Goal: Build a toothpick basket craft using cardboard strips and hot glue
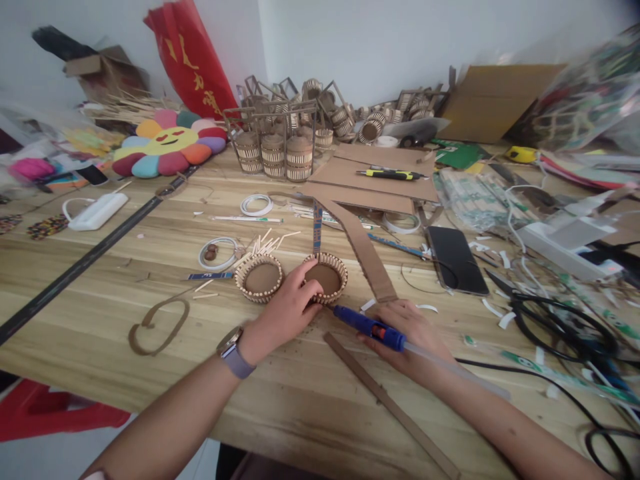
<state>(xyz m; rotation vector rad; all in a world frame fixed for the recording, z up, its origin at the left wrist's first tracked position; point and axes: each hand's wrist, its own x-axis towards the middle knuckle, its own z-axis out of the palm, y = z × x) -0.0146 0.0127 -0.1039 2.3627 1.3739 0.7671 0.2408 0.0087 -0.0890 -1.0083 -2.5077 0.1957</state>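
My left hand, with a watch on the wrist, grips the near left rim of a small round basket made of short sticks around a cardboard base. In my right hand is a blue hot glue gun, a clear glue stick out of its back and its nozzle close to that basket's near rim. A second round basket sits just to the left. The wide cardboard strip ends at my right knuckles. Nearer me lies a narrow cardboard strip.
Finished lidded baskets with tall handles stand at the back. Cardboard sheets carry a yellow-black cutter. A phone, scissors and black cable lie right. Tape rolls and loose sticks are farther left.
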